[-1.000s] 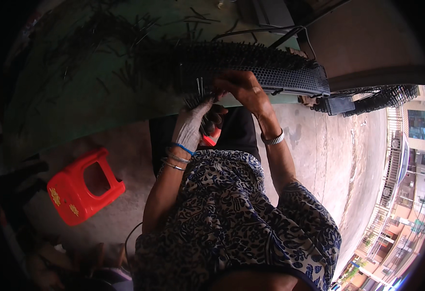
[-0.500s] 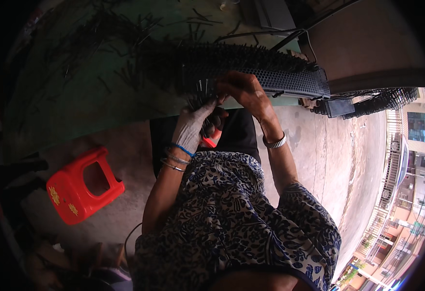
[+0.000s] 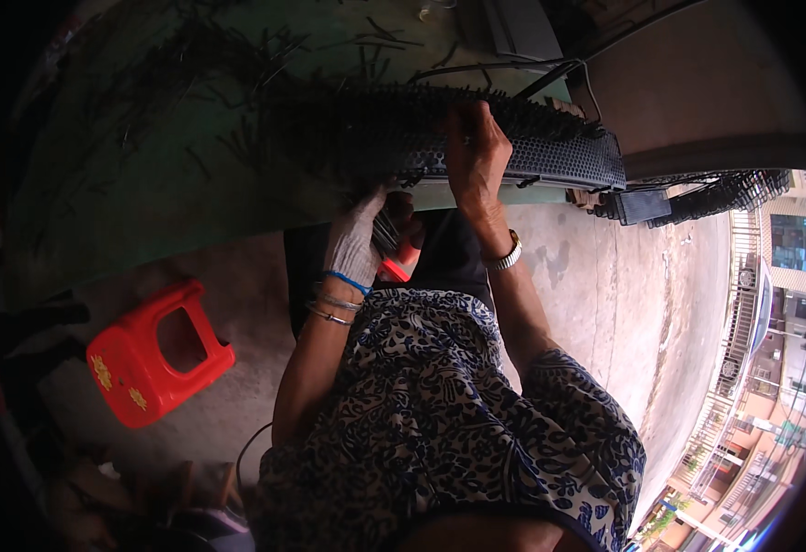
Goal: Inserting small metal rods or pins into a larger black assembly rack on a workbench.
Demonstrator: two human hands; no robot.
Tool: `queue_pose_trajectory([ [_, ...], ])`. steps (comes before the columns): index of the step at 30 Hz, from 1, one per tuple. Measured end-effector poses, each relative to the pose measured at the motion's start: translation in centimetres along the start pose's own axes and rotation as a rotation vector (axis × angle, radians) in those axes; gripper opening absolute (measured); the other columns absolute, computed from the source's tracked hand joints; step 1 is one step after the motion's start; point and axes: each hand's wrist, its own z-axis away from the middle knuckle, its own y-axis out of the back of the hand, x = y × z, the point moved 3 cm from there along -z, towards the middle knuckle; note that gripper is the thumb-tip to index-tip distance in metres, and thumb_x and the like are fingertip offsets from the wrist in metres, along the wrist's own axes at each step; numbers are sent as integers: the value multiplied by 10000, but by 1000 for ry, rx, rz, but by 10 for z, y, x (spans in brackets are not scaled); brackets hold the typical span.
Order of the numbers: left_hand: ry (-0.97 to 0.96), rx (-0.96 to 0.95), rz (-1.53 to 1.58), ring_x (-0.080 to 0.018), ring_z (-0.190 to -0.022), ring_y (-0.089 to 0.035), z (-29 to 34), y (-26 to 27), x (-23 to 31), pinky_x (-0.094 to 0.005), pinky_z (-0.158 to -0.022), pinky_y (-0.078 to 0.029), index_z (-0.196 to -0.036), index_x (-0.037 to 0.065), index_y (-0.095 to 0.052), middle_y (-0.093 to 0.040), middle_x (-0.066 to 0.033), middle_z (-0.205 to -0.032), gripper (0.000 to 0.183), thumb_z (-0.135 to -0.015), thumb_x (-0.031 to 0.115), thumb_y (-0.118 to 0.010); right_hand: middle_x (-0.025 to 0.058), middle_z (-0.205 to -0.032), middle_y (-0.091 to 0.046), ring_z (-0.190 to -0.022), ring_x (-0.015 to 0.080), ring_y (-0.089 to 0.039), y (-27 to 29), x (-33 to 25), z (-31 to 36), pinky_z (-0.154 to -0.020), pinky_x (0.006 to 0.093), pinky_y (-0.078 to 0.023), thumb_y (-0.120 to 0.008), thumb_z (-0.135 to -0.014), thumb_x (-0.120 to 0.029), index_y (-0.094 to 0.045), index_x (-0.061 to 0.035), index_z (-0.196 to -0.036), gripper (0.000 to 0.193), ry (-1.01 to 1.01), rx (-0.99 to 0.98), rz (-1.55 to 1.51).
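Note:
My left hand (image 3: 357, 241), in a pale glove with darkened fingers, is closed round a bundle of thin dark strips (image 3: 385, 230) just below the table edge. My bare right hand (image 3: 479, 161) is up at a long black perforated rack (image 3: 564, 158), its fingers pinched together among the rows of dark pieces standing in the holes. Whatever is between those fingertips is hidden against the dark rack. The rack lies along the near right side of the green table (image 3: 81, 207).
Loose dark strips (image 3: 228, 69) lie scattered over the far left of the table. A red plastic stool (image 3: 141, 368) stands on the floor at left. Another dark rack (image 3: 734, 195) is at the right. Black cable (image 3: 513, 63) runs behind the near rack.
My right hand has moved from beside the bundle up and right onto the rack. My left hand has tilted slightly and still holds the strips.

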Motion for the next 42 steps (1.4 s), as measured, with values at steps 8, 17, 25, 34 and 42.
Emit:
queue_pose_trajectory([
  [8,-21,3,-102,-128,-509,-546,6,-4,5,-264,-458,-457,-907,28,-656,-643,-70,-690,210,-893,236,-681,116,-764,-636,-642,199,-622,-4,-2,5,-596,290,-478,-623,-875,-10,-616,-24,-962,88,-8,-55,57],
  [17,-54,-69,-112,-101,-491,-525,4,-1,2,-234,-456,-437,-1027,23,-663,-652,-77,-729,225,-925,222,-639,101,-919,-577,-725,261,-600,-21,6,3,-627,343,-485,-670,-838,-93,-665,-89,-915,77,-13,-163,210],
  [25,-29,-93,-30,-102,-528,-549,8,1,0,-241,-463,-454,-1075,10,-639,-659,-97,-758,259,-942,231,-617,97,-973,-588,-812,272,-614,-13,2,17,-688,339,-497,-688,-837,-112,-714,-125,-1008,174,127,-146,329],
  [34,-163,-110,-199,-92,-517,-559,20,-12,7,-204,-439,-431,-1008,2,-638,-674,-88,-760,234,-923,219,-639,99,-838,-684,-803,153,-643,-4,0,31,-706,297,-499,-668,-845,-88,-669,36,-960,169,-459,-771,-733],
  [42,-137,-59,-189,-122,-540,-595,18,-6,6,-246,-440,-462,-996,18,-641,-686,-103,-775,232,-905,230,-666,77,-804,-659,-764,136,-609,-2,-8,24,-695,277,-486,-620,-867,-93,-660,30,-939,148,-486,-787,-533],
])
